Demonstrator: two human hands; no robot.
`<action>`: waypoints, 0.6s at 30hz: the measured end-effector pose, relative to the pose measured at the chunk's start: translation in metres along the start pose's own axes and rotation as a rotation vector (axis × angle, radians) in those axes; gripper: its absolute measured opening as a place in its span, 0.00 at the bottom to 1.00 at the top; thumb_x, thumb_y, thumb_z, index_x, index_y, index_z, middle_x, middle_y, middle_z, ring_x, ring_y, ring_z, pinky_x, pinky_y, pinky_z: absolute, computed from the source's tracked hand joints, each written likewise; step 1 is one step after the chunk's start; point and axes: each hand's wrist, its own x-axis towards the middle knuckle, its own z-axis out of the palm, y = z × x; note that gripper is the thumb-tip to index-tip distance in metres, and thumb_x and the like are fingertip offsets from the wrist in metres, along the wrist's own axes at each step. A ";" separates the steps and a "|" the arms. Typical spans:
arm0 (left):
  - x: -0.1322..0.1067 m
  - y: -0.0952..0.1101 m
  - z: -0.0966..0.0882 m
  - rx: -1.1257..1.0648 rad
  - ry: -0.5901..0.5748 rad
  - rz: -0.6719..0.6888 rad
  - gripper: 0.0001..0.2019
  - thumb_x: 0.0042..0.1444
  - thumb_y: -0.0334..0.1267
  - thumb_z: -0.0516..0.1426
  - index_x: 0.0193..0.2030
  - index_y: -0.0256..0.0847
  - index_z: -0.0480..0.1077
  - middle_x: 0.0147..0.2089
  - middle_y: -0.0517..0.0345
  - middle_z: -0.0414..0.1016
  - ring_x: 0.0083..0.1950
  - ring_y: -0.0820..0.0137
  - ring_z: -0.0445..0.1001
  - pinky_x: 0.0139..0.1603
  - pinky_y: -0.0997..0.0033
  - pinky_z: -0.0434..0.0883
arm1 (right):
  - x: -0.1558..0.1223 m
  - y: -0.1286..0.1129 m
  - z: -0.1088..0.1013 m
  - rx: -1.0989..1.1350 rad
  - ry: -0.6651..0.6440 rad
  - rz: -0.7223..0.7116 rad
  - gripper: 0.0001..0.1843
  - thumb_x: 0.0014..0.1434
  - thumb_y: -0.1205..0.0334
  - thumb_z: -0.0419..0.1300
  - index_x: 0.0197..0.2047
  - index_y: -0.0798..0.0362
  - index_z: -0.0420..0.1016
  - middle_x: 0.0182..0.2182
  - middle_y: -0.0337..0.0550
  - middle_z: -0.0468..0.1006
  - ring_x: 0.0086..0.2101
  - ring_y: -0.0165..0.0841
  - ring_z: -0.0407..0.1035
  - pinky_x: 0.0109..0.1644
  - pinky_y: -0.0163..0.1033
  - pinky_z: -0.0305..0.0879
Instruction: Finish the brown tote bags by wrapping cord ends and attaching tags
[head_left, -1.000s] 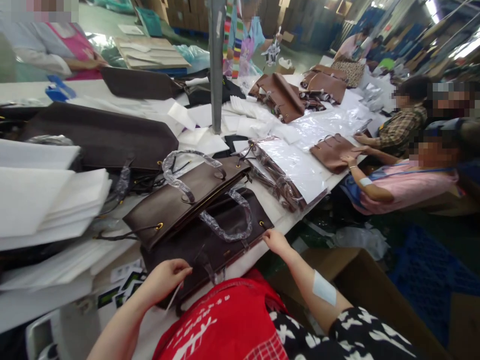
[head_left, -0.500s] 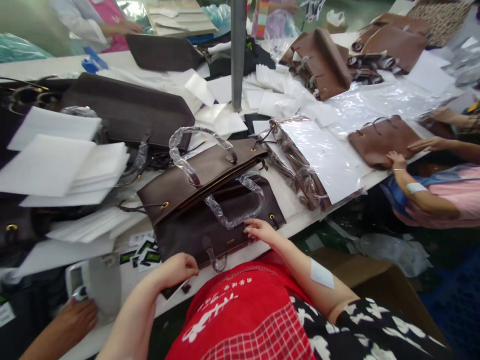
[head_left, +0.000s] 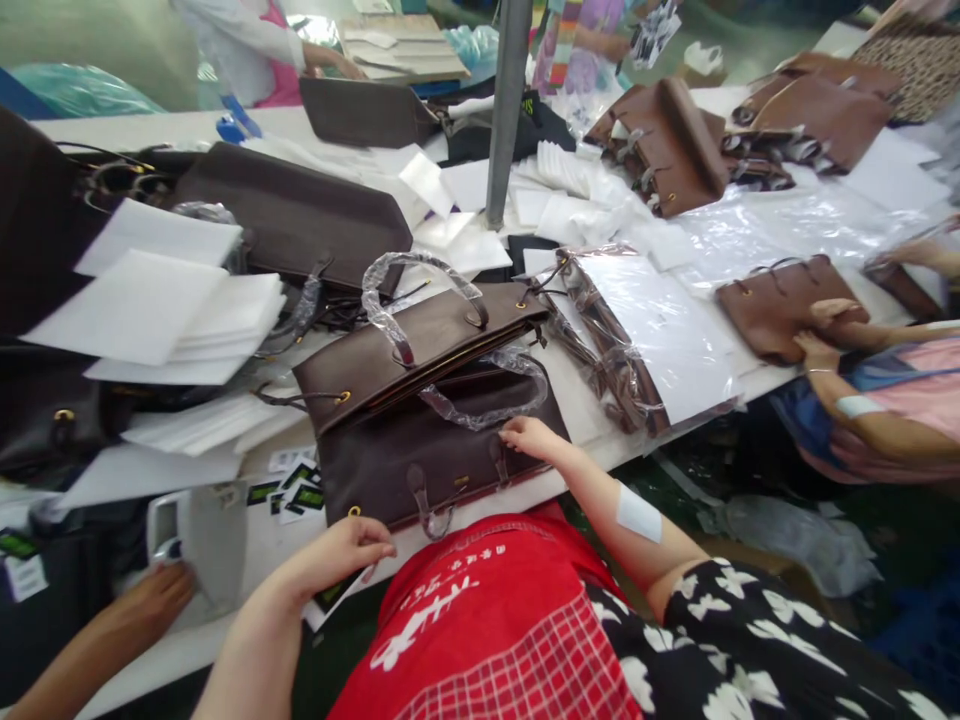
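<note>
A dark brown handbag (head_left: 405,450) lies in front of me with its front panel toward my apron; its upper panel is folded back. Clear plastic film wraps its handles, one of them the raised loop handle (head_left: 386,315). My right hand (head_left: 532,438) has its bent fingers closed at the leather handle tab (head_left: 500,465) on the right of the front panel. Beside the bag's lower left corner is my left hand (head_left: 349,550), its fingers drawn together; what they hold is hidden. Below it shows a black-and-green card (head_left: 330,597); I cannot tell whether it is held.
White foam sheets (head_left: 142,305) lie at the left, near another dark bag (head_left: 300,215). A plastic-wrapped bag (head_left: 645,335) lies to the right. Another person's hand (head_left: 154,605) touches a grey device at lower left. A co-worker handles a brown bag (head_left: 787,305). A metal post (head_left: 504,120) stands mid-table.
My right hand has moved from the panel's right part to the handle tab, its fingers closing. My left hand has shifted slightly down and left of the bag's corner. The camera view has shifted.
</note>
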 end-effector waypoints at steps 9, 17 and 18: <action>-0.016 -0.027 -0.022 -0.057 0.252 -0.037 0.23 0.44 0.59 0.56 0.29 0.39 0.75 0.24 0.60 0.72 0.28 0.69 0.68 0.33 0.73 0.65 | -0.050 0.031 0.020 0.152 -0.069 0.222 0.08 0.48 0.65 0.66 0.33 0.57 0.75 0.27 0.45 0.80 0.27 0.31 0.74 0.30 0.34 0.68; -0.053 -0.052 -0.021 -0.169 0.390 -0.116 0.24 0.44 0.60 0.56 0.31 0.39 0.76 0.21 0.62 0.70 0.32 0.66 0.69 0.38 0.71 0.64 | -0.059 0.021 0.011 0.381 -0.132 0.305 0.09 0.51 0.62 0.64 0.35 0.59 0.75 0.33 0.53 0.81 0.29 0.32 0.75 0.34 0.35 0.70; -0.055 -0.053 -0.019 -0.176 0.403 -0.126 0.23 0.44 0.59 0.57 0.32 0.39 0.76 0.20 0.62 0.70 0.32 0.66 0.69 0.38 0.71 0.64 | -0.060 0.020 0.011 0.396 -0.129 0.312 0.09 0.50 0.63 0.65 0.35 0.59 0.75 0.33 0.53 0.81 0.29 0.32 0.75 0.34 0.35 0.70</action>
